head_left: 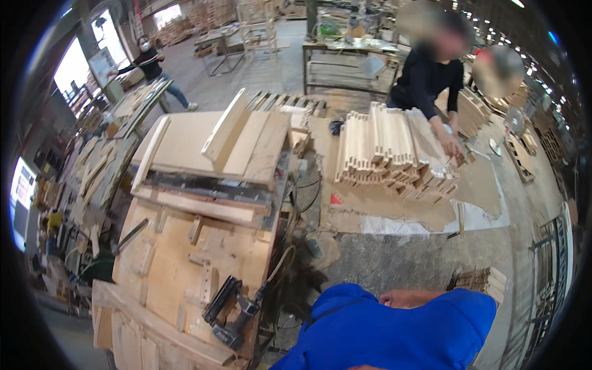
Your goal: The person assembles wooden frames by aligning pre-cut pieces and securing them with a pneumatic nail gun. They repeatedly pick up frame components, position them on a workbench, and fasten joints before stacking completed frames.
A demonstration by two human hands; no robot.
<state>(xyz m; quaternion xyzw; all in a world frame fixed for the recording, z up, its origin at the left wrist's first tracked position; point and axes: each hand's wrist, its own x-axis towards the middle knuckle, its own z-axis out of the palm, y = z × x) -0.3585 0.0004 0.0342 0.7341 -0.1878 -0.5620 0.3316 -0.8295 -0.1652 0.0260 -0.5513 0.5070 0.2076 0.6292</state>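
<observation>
My right hand point(394, 299) shows only in part, beyond the folds of my blue top point(394, 333). Its fingertips are too small and too covered to show whether they hold anything. At the lower edge lies a sliver of skin, probably my left hand point(365, 368), with its fingers out of sight. To the left, apart from both, a black nail gun point(233, 313) with a hose rests on the wooden workbench point(237, 246). Wooden blocks point(208, 283) are fixed or lying around it. Beyond them, a wooden strip point(223, 131) stands on edge across a flat brown panel point(179, 140).
A co-worker in black point(425, 77) reaches over a large stack of wooden slats point(376, 145) on cardboard point(351, 216). Another masked person point(151, 65) stands by a far-left table. A smaller wood stack point(484, 282) sits on the floor at right. The air hose point(282, 265) loops beside the bench.
</observation>
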